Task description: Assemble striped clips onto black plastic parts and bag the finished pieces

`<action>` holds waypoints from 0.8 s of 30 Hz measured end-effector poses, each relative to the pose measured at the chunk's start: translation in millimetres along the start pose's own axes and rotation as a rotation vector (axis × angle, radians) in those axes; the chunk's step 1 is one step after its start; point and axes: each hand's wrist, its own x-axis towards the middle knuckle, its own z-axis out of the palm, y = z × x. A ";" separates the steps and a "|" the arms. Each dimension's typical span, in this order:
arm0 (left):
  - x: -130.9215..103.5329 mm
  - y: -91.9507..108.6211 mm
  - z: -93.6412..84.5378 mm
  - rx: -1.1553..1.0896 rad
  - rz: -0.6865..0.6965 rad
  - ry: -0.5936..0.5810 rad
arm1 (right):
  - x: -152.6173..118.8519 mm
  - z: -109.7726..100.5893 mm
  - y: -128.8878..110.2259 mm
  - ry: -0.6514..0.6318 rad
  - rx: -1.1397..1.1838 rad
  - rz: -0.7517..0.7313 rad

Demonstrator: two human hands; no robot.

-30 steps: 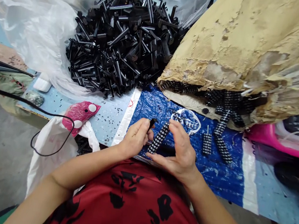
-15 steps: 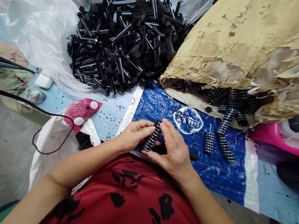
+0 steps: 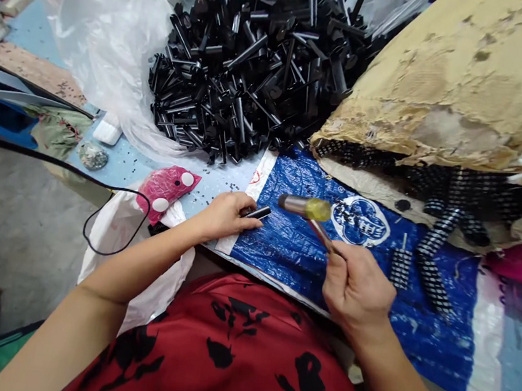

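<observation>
My right hand (image 3: 359, 287) is wrapped round the handle of a small hammer (image 3: 292, 204), whose head has a yellow end and hangs over the blue printed sack (image 3: 278, 248). Between the thumb and fingers of my left hand (image 3: 224, 218), at the sack's white left border, is a glossy black plastic piece (image 3: 259, 212). Its near end is covered by my fingers. To the right of the hammer, a short block of black number bands (image 3: 400, 268) lies on the sack, beside a longer curved row of black number bands (image 3: 433, 267).
A heap of black plastic holders (image 3: 251, 80) rises at the back, against a clear plastic bag (image 3: 103, 43). A torn yellow sack (image 3: 444, 97) spills more bands at right. A pink packet (image 3: 166, 191) and white bag (image 3: 153, 296) sit left, near a black cord (image 3: 111, 253).
Earlier both hands held a black piece with white characters. My right hand has moved right and now grips a hammer; my left hand holds a black piece alone. The view has shifted.
</observation>
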 end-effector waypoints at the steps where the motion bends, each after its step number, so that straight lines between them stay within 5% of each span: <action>1: 1.2 1.9 -0.3 -0.027 -0.036 -0.030 | 4.8 2.9 -0.5 -0.012 0.002 -0.008; 5: 8.1 7.5 -0.9 -0.082 -0.110 -0.095 | 15.0 11.9 -3.3 -0.221 -0.119 -0.042; 10: 23.5 5.0 -10.3 -0.044 -0.146 -0.204 | 12.4 5.5 -13.9 -0.098 0.034 -0.123; 13: 33.5 3.5 -10.2 -0.022 -0.137 -0.256 | 6.3 9.5 -22.1 -0.157 0.048 -0.211; 18: 33.4 11.4 -1.2 0.155 -0.077 -0.155 | -3.1 17.2 -23.4 -0.376 0.013 -0.257; 22: -11.3 8.9 -42.7 0.277 -0.047 -0.194 | -10.5 4.9 -5.9 -0.301 0.144 -0.249; 24: -43.5 0.3 -79.7 0.202 -0.014 -0.440 | -15.5 -0.2 5.0 -0.245 0.107 -0.191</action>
